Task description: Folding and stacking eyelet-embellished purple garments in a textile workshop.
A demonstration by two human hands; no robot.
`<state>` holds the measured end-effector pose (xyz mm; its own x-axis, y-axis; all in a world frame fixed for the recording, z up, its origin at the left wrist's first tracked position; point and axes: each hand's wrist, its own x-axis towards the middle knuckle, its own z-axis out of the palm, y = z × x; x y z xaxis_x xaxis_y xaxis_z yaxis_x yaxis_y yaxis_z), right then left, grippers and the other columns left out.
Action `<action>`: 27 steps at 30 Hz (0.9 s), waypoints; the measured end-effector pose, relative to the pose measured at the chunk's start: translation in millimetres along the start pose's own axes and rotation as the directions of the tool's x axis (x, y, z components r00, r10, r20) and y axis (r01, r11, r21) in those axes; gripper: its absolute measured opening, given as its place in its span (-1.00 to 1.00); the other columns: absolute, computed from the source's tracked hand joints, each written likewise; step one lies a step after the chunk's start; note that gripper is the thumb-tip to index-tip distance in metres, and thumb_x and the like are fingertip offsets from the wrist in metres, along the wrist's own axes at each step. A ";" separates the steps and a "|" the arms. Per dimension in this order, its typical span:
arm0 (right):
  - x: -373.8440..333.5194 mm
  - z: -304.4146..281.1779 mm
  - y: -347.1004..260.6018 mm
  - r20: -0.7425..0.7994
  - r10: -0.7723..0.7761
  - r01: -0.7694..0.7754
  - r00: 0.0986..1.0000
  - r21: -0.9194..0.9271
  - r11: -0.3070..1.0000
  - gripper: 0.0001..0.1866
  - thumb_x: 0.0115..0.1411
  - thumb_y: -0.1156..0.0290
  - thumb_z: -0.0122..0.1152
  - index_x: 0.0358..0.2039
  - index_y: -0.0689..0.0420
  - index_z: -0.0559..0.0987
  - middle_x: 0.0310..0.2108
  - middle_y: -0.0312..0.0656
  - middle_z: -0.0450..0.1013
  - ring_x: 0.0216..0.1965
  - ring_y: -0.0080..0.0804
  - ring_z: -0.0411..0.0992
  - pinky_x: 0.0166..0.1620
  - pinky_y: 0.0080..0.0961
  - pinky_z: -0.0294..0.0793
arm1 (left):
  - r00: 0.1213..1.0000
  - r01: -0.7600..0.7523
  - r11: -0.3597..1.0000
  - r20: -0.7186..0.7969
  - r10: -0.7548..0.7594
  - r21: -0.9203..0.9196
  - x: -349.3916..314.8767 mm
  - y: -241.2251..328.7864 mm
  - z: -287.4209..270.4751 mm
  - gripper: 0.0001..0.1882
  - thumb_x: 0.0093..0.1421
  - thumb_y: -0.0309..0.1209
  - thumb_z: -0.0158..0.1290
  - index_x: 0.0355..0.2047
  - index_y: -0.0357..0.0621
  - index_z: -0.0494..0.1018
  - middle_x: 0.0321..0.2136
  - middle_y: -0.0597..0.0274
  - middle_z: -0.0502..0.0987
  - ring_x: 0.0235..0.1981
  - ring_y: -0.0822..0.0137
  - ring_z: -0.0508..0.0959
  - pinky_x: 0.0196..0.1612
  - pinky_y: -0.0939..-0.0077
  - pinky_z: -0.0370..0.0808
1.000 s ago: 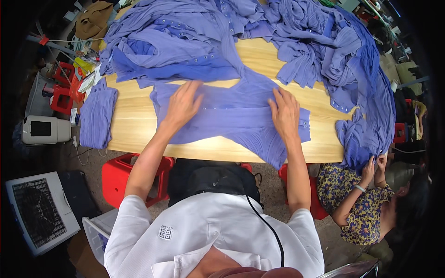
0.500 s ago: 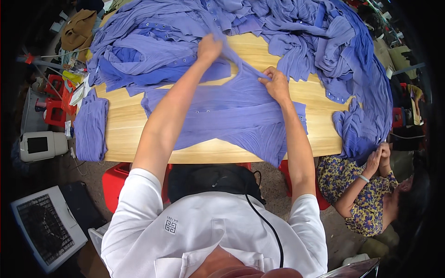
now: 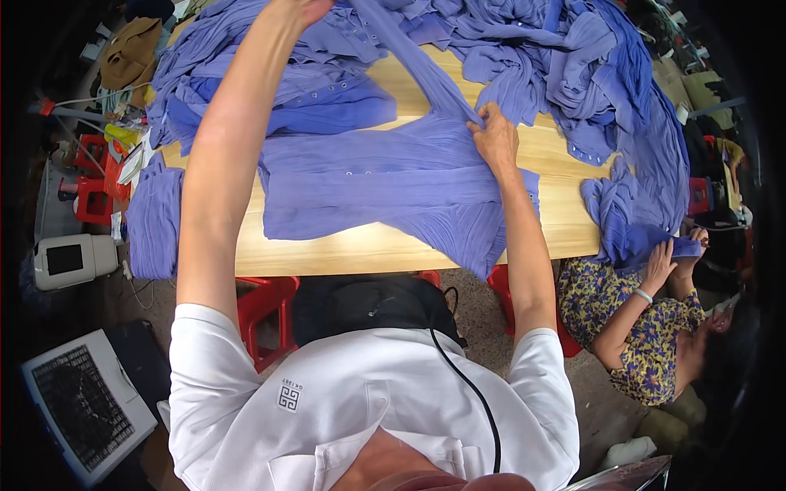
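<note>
A pleated purple shirt (image 3: 327, 199) with a row of small buttons lies spread on the table in front of me. My right hand (image 3: 496, 137) pinches it at the shoulder, where the sleeve (image 3: 413, 65) begins. That sleeve runs straight up and left toward my left hand (image 3: 313, 8), which is cut off by the top edge of the view. The left fingertips are out of sight, but the sleeve is pulled taut toward that closed hand.
Heaps of purple garments (image 3: 565, 74) cover the far and right parts of the wooden table (image 3: 344, 260). A folded purple garment (image 3: 154, 221) lies at its left end. On the right, a co-worker (image 3: 630, 327) handles purple cloth. Red stools (image 3: 274, 315) stand below the table edge.
My left hand has moved up and left, drawing the sleeve out straight. My right hand stays at the shoulder, slightly higher. The co-worker's hands have spread with cloth between them.
</note>
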<state>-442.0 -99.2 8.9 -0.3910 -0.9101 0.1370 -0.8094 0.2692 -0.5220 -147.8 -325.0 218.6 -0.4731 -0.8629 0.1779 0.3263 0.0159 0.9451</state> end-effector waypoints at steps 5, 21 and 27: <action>-1.8 5.7 11.6 0.047 0.005 -0.001 0.999 -0.072 0.997 -0.60 0.20 0.21 0.58 -0.02 0.09 0.68 -0.16 0.14 0.71 -0.05 0.27 0.67 0.00 0.08 0.61 | 0.975 -0.211 0.963 0.031 0.219 -0.170 2.2 29.8 45.9 -0.91 0.19 -0.49 0.26 -0.36 -0.13 0.54 -0.47 0.27 0.58 -0.40 0.35 0.58 -0.20 0.33 0.57; 2.2 7.0 -6.8 0.109 -0.523 0.525 0.846 0.009 0.851 -0.61 0.03 0.44 0.57 -0.08 -0.01 0.72 0.12 -0.17 0.58 0.25 -0.03 0.45 0.30 0.14 0.34 | 0.969 -0.219 0.959 0.075 0.236 -0.181 -149.5 3.6 62.2 -0.73 0.33 -0.21 -0.05 -0.11 -0.12 0.35 -0.33 0.19 0.38 -0.09 0.13 0.53 0.44 -0.21 0.41; 0.4 -3.8 40.8 -0.196 -0.390 0.390 0.900 -0.041 0.920 -0.86 0.07 0.56 0.33 -0.35 0.03 0.64 -0.19 -0.18 0.65 -0.04 0.00 0.56 0.00 0.14 0.44 | 0.930 -0.357 0.921 0.152 0.334 0.159 -186.5 51.2 117.1 -0.71 0.28 -0.24 0.01 -0.07 -0.10 0.35 -0.24 0.22 0.41 -0.07 0.21 0.51 0.35 0.04 0.46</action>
<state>-476.9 -87.4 -9.2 -0.1217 -0.8620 0.4920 -0.9151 -0.0946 -0.3920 -138.7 -104.1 265.9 -0.4554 -0.7204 0.5231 0.3393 0.4028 0.8501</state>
